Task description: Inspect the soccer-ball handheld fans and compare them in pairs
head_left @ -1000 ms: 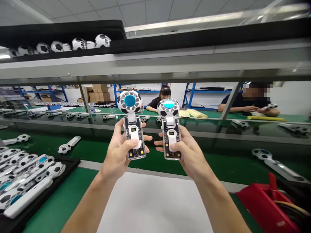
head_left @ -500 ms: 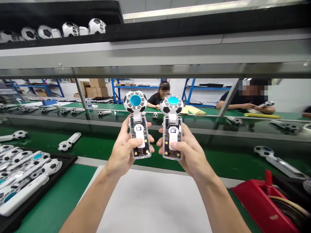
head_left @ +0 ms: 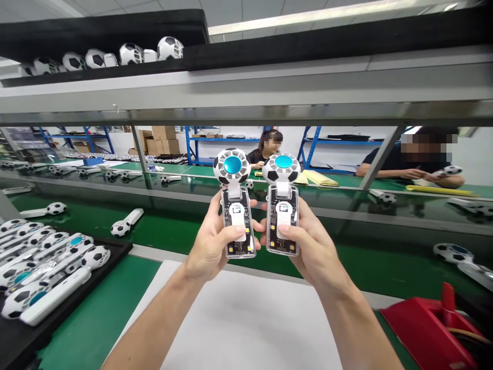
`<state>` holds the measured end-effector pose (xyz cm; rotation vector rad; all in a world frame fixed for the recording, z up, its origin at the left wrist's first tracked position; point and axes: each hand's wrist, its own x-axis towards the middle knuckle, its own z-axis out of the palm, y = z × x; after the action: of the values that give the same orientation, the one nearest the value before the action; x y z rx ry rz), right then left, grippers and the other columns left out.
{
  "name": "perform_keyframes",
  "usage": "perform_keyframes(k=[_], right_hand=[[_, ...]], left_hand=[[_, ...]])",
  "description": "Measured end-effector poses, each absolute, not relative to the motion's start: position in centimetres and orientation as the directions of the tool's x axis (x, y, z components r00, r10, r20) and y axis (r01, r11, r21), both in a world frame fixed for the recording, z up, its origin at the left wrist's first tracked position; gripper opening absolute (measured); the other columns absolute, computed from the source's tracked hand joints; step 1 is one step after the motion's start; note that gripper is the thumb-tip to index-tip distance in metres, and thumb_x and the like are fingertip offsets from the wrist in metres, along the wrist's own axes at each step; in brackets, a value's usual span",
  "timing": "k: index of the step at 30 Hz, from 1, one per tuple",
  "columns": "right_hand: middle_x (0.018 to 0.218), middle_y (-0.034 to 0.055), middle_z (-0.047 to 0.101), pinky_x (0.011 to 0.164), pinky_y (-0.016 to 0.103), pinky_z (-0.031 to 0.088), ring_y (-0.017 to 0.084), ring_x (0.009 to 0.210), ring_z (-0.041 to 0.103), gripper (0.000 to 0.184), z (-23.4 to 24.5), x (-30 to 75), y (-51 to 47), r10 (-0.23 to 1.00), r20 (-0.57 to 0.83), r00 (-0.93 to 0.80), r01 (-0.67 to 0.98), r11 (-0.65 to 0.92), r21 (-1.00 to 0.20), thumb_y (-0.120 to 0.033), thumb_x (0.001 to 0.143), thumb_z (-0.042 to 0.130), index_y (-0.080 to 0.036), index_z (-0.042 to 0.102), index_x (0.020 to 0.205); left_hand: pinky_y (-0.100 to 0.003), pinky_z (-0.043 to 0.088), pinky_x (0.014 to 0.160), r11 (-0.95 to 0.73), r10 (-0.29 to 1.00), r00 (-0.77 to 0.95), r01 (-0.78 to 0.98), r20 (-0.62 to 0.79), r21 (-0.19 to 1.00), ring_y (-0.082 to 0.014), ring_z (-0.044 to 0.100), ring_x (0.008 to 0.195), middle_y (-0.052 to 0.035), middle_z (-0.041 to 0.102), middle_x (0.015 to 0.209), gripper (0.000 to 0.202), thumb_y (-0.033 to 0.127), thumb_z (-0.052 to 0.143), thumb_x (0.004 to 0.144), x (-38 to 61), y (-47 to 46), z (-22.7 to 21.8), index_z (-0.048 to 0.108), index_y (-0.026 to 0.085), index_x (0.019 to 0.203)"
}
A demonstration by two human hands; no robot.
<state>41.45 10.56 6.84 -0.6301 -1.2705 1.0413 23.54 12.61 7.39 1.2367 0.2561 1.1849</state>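
My left hand (head_left: 215, 236) grips the clear handle of a handheld fan (head_left: 233, 169) with a black-and-white football-patterned head and a shiny blue centre. My left thumb presses on the white strip on the handle's front. In my right hand (head_left: 311, 236) is a matching handheld fan (head_left: 283, 167), its thumb likewise on the white strip. Both fans stand upright side by side, heads up, close together but apart. Dark circuit boards with yellow squares and a small display show through each clear handle. The fingers behind the handles are partly hidden.
Below my hands a white sheet (head_left: 250, 318) covers the bench. A black tray (head_left: 115, 252) of football fans is at left, a red holder (head_left: 423, 318) at right. Beyond, a green conveyor (head_left: 185, 226) carries scattered fans. A shelf (head_left: 246, 95) crosses overhead. Two people sit opposite.
My view has shifted a little, so the surroundings sit further right in the picture. The two fans have come slightly closer together, still held upright in the same grips.
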Motion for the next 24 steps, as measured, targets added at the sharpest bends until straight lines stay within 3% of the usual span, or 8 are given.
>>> perform_keyframes(k=[4,11,14,19,21,24], right_hand=[[0.112,0.0066,0.068,0.061,0.031,0.062,0.019,0.078,0.069,0.049,6.66,41.58,10.65,0.883,0.469,-0.023,-0.255,0.449,-0.857,-0.028,0.083,0.069,-0.027,0.051,0.129],[0.106,0.0047,0.068,0.066,0.033,0.063,0.020,0.083,0.070,0.054,6.77,41.52,10.11,0.901,0.433,-0.040,-0.244,0.411,-0.878,-0.028,0.084,0.068,-0.028,0.048,0.133],[0.114,0.0064,0.067,0.066,0.035,0.063,0.020,0.083,0.070,0.054,6.74,41.54,10.15,0.905,0.423,-0.047,-0.247,0.400,-0.883,-0.029,0.084,0.069,-0.028,0.048,0.133],[0.116,0.0057,0.067,0.065,0.036,0.063,0.024,0.087,0.071,0.058,6.61,41.59,10.51,0.893,0.450,-0.025,-0.270,0.428,-0.863,-0.029,0.079,0.075,-0.030,0.049,0.131],[0.108,0.0059,0.070,0.057,0.032,0.060,0.022,0.079,0.071,0.047,6.58,41.35,10.59,0.907,0.421,0.017,-0.308,0.405,-0.861,-0.035,0.078,0.076,-0.026,0.056,0.120],[0.073,0.0042,0.069,0.045,0.027,0.052,0.017,0.053,0.063,0.035,6.45,40.64,10.70,0.943,0.332,0.006,-0.316,0.316,-0.895,-0.052,0.086,0.065,-0.019,0.060,0.095]], left_hand=[[-0.030,0.056,0.059,-0.128,0.785,0.447,-0.562,0.430,0.817,-0.0175,0.068,0.067,-0.0063,0.069,0.102,0.064,0.021,0.069,0.082,23.46,12.40,7.41,0.035,0.026,0.136],[-0.030,0.057,0.060,-0.133,0.827,0.388,-0.569,0.407,0.811,-0.0169,0.069,0.070,-0.0053,0.067,0.107,0.066,0.018,0.070,0.082,23.67,12.40,7.43,0.034,0.029,0.136],[-0.031,0.058,0.062,-0.115,0.817,0.409,-0.574,0.406,0.810,-0.0175,0.069,0.070,-0.0047,0.068,0.102,0.064,0.018,0.069,0.082,23.66,12.57,7.27,0.034,0.028,0.135],[-0.034,0.060,0.066,-0.110,0.795,0.425,-0.600,0.432,0.792,-0.0194,0.071,0.077,-0.0064,0.067,0.112,0.062,0.020,0.072,0.081,23.62,12.55,7.13,0.037,0.028,0.132],[-0.034,0.060,0.063,-0.109,0.795,0.420,-0.610,0.437,0.785,-0.0190,0.071,0.074,-0.0063,0.067,0.110,0.048,0.030,0.070,0.085,23.75,12.50,7.11,0.042,0.025,0.124],[-0.029,0.058,0.052,-0.123,0.832,0.374,-0.596,0.410,0.793,-0.0144,0.067,0.062,-0.0029,0.066,0.099,0.028,0.036,0.061,0.092,24.03,12.60,7.08,0.045,0.023,0.110]])
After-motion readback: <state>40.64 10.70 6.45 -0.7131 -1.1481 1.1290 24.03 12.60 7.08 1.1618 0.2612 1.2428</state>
